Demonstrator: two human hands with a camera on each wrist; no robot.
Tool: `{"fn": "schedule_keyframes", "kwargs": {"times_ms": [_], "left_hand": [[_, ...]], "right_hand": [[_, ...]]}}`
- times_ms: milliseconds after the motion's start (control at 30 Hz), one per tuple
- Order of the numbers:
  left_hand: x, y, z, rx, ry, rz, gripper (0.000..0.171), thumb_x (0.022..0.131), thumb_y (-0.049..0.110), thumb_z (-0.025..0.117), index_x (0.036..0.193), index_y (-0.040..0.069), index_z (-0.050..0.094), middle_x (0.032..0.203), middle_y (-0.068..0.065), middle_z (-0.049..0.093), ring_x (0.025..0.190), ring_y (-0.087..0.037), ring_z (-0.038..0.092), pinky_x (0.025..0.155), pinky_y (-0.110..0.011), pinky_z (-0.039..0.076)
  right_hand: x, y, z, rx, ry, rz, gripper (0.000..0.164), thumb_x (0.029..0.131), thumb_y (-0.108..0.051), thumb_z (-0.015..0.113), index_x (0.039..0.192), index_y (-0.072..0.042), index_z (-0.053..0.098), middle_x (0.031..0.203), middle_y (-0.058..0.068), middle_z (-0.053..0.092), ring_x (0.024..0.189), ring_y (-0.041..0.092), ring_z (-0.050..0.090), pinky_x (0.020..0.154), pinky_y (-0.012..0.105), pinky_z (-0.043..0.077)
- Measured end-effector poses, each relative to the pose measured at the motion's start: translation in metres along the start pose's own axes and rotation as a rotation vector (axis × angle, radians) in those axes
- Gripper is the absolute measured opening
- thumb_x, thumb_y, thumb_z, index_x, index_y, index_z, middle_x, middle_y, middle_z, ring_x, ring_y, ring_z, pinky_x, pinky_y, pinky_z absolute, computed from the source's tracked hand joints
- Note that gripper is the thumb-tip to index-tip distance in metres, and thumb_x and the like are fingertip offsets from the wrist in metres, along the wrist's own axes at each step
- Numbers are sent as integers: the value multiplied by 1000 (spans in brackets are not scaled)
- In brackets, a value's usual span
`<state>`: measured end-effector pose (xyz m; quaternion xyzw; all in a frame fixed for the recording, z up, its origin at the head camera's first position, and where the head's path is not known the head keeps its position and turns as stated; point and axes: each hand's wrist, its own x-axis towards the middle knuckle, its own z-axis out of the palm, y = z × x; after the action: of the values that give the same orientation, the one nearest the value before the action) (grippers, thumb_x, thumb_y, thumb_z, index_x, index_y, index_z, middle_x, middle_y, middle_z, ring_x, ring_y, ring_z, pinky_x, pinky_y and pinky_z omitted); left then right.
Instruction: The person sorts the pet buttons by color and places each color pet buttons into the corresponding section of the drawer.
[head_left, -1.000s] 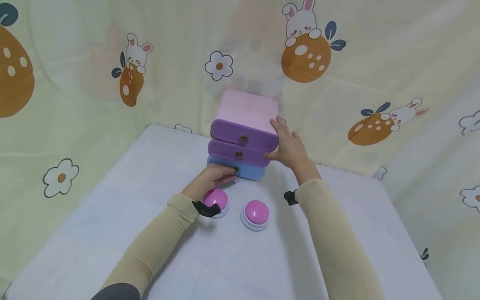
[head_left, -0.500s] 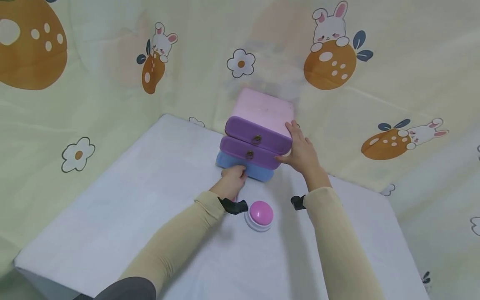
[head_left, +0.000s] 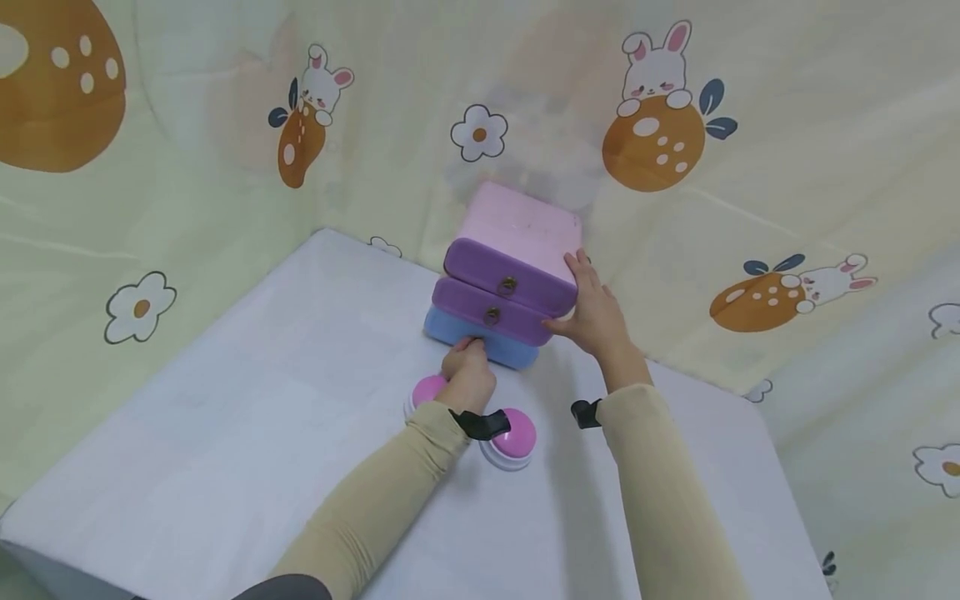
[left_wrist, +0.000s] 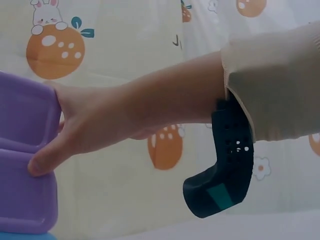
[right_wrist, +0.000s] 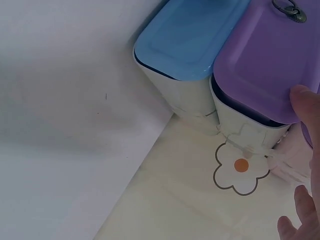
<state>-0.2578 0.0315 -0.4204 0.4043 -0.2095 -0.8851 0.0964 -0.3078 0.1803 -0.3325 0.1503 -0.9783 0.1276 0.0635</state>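
A small stack of drawers stands at the back of the table, with a pink top (head_left: 521,221), two purple drawer fronts (head_left: 476,262) and a blue drawer front (head_left: 513,355) lowest. My left hand (head_left: 471,382) pinches at the middle of the blue front, its fingers covering the ring pull there. At the stack's right side, my right hand (head_left: 596,321) presses the corner, thumb on the middle purple front and fingers along the side. In the right wrist view, thin dark gaps show behind the blue front (right_wrist: 185,42) and the middle purple front (right_wrist: 265,65).
Two pink dome push buttons on white bases stand before the stack; my left wrist partly covers the left button (head_left: 427,388) and the right button (head_left: 519,435). A patterned curtain (head_left: 390,75) hangs behind the white table (head_left: 225,400).
My left hand has turned over and come in from lower right onto the blue drawer's ring pull. The right hand has stayed on the stack. The head view has shifted slightly.
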Motion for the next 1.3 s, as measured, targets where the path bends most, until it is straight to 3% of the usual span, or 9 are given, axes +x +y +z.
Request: {"fn": "schedule_keyframes", "kwargs": {"times_ms": [200,333,467,633,833,1300], "left_hand": [[12,-11,-2,84,13,24,26,79,-11,61,102,-5,69,108,-19,68,94,-20,60,96,-34,49],[12,-13,-3,160,-3,23,31,79,-8,64,109,-2,69,114,-17,67,107,-20,61,99,-33,47],[11,-15,-5,165,-12,28,37,78,-10,62,114,-2,67,120,-17,65,118,-24,58,103,-34,45],[9,-14,-7,173,-8,34,38,77,-12,61,114,-3,67,120,-18,64,117,-24,58,103,-34,45],[8,-15,-7,117,-32,31,38,77,-15,58,114,-8,64,120,-22,63,112,-25,58,103,-35,45],[6,-15,-9,170,-24,45,36,78,-13,57,113,-7,66,118,-20,65,104,-23,60,98,-35,48]], "right_hand": [[-3,0,-1,15,-16,9,114,71,-32,83,154,-24,5,162,0,-2,147,30,15,116,59,15],[-4,0,-3,21,-30,23,115,72,-31,83,154,-25,3,162,-1,-4,147,29,13,116,59,13],[-4,1,-3,18,-36,22,114,72,-31,83,154,-24,3,162,0,-4,147,30,13,116,59,12],[-4,1,-2,10,-37,21,113,72,-33,83,154,-24,5,162,1,-1,146,31,17,116,60,13],[-4,3,-3,-14,-24,5,113,71,-35,83,153,-23,5,162,3,1,145,32,21,115,61,15],[-2,5,-3,-31,-20,14,114,71,-37,83,153,-27,5,162,0,1,146,29,19,115,61,13]]}}
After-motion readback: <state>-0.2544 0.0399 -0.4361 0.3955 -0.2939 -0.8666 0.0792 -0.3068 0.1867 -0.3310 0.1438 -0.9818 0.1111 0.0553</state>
